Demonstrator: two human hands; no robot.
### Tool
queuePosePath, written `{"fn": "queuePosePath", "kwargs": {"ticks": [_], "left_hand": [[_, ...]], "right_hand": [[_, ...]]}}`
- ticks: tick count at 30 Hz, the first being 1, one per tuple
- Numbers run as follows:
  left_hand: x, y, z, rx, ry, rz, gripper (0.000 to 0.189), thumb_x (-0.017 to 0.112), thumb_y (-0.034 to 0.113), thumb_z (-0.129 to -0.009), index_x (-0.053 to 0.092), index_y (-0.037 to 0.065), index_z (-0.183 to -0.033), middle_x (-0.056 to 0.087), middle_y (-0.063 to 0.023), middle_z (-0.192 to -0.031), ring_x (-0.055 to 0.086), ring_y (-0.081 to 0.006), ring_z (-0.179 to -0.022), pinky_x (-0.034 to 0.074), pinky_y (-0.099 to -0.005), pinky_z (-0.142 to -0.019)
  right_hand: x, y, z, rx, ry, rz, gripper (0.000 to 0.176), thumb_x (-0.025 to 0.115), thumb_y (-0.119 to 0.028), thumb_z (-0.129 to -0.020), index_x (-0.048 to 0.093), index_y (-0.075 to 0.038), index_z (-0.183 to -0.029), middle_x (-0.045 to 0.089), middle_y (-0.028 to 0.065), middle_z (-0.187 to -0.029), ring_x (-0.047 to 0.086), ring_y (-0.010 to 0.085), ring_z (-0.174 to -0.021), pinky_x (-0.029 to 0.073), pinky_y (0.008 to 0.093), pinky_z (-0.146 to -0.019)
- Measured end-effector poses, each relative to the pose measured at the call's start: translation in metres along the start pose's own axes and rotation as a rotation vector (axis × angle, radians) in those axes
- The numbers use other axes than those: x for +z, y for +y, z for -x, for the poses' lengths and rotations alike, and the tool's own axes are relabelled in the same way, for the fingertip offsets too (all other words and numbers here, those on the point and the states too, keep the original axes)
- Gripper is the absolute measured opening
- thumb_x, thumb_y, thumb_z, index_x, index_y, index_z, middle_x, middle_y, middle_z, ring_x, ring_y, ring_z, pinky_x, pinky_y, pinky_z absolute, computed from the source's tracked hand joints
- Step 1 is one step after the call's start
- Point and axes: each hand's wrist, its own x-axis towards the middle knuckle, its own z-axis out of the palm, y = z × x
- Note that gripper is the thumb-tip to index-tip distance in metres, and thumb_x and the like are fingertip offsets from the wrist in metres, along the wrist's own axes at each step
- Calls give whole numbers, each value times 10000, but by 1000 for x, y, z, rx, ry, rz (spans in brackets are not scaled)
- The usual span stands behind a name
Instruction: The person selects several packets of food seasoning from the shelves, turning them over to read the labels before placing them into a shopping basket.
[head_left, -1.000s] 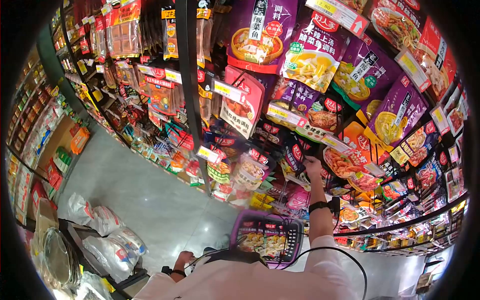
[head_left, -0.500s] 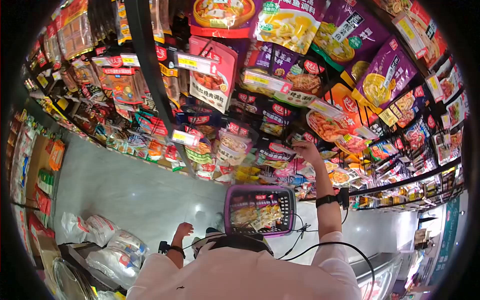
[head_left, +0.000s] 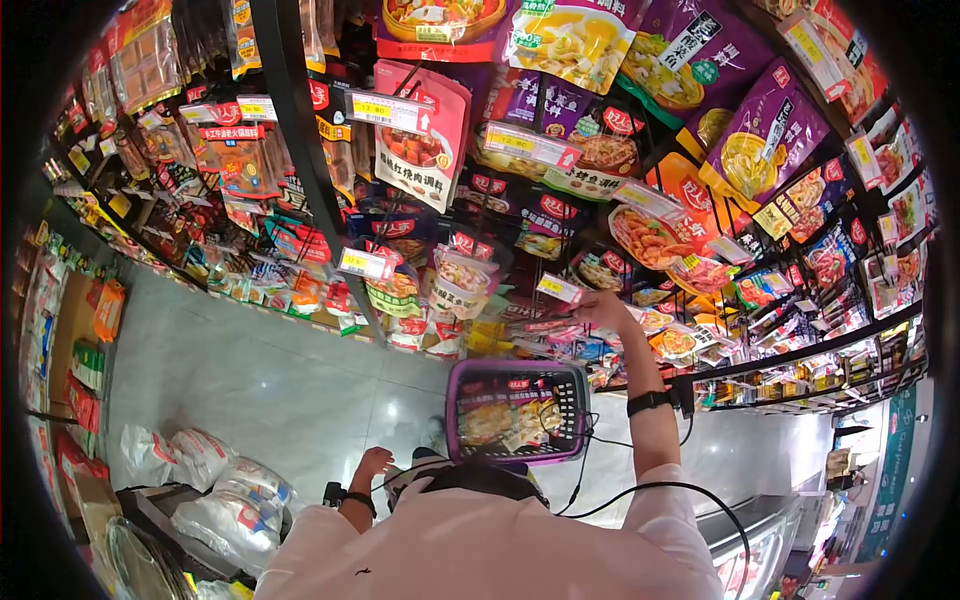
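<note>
My right hand [head_left: 604,313] is up at the hanging rack, its fingers closed at the edge of a dark seasoning packet [head_left: 540,325]. That packet shows only as a narrow, blurred strip below a yellow-and-white price tag [head_left: 558,288]. Down by my body, my left hand [head_left: 374,463] hangs with loosely spread fingers and holds nothing. A purple-rimmed shopping basket [head_left: 583,452] stands on the floor in front of me. Inside it lie seasoning packets [head_left: 490,420] with purple tops.
Rows of hanging packets, such as a pink pouch [head_left: 420,135], fill the rack ahead. A black rack post [head_left: 305,140] rises on the left. Wrapped white bags [head_left: 235,500] lie at lower left. A black cable [head_left: 700,490] loops beside my right arm.
My right hand has moved slightly down, and the packet at its fingers has turned from facing me to nearly edge-on. A price tag now shows above it. My left hand stays low.
</note>
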Motion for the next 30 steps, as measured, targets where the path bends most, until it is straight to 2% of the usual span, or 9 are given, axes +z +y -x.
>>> {"fn": "queuePosePath", "kwargs": {"ticks": [9, 14, 16, 17, 19, 21, 24, 27, 30], "left_hand": [[8, -12, -1, -38, 59, -165, 178, 526, 147, -770, 601, 1, -840, 617, -82, -707, 552, -147, -521, 450, -281, -473], [60, 42, 5, 246, 50, -367, 263, 588, 237, -788, 606, -18, -849, 640, -104, -750, 602, -173, -618, 487, -303, -533], [92, 78, 11, 465, 81, -635, 659, 721, 344, -728, 472, -65, -1180, 597, -181, -1066, 586, -249, -979, 478, -326, -825], [111, 102, 15, 625, 14, -735, 882, 755, 357, -696, 304, -69, -1323, 459, -218, -1264, 445, -281, -1188, 353, -347, -1000], [166, 145, 53, 803, 44, -599, 1067, 825, 315, -614, 183, -48, -1384, 326, -223, -1380, 321, -291, -1295, 253, -348, -1071], [207, 183, 79, 1017, 27, -727, 1032, 832, 253, -619, 195, -28, -1381, 353, -192, -1369, 365, -255, -1259, 286, -354, -1051], [273, 230, 133, 981, -388, -505, 775, 788, 199, -700, 356, 25, -1319, 488, -107, -1252, 467, -205, -1152, 365, -337, -994], [291, 219, 124, 591, -625, -445, 535, 732, 148, -762, 482, 34, -1221, 593, -41, -1086, 545, -126, -993, 439, -295, -894], [309, 188, 113, 602, -514, -496, 333, 687, 133, -803, 580, 54, -1109, 636, -14, -960, 578, -88, -866, 479, -277, -786]], "right_hand": [[58, 27, 22, -108, 155, -452, 292, 645, 45, -748, 551, 53, -1024, 644, 130, -864, 640, 192, -760, 518, 292, -647], [81, 3, 67, -121, 266, -426, 258, 646, 38, -759, 577, 61, -1006, 642, 106, -836, 638, 159, -734, 512, 275, -608], [88, -8, 88, -164, 320, -292, 212, 682, -6, -756, 616, 42, -952, 647, 70, -840, 625, 132, -721, 510, 269, -622], [94, -16, 97, -207, 348, -222, 193, 687, -13, -755, 628, 35, -932, 647, 60, -841, 620, 122, -708, 508, 266, -621], [105, -22, 115, -228, 358, -265, 173, 708, -34, -746, 657, 3, -908, 646, 30, -842, 601, 85, -709, 497, 249, -635], [103, -54, 143, -171, 328, -209, 170, 687, -6, -757, 642, 7, -920, 649, 32, -874, 600, 80, -762, 476, 217, -653], [100, -64, 169, -157, 284, -253, 184, 690, 4, -754, 635, 11, -929, 649, 30, -889, 592, 71, -786, 466, 200, -663], [106, -39, 172, -254, 360, -486, 181, 693, -9, -759, 640, 11, -930, 644, 24, -881, 581, 64, -752, 467, 206, -657], [101, 22, 178, -198, 495, -536, 221, 650, -70, -814, 609, 6, -1017, 632, 26, -879, 585, 76, -753, 481, 239, -686]]}}
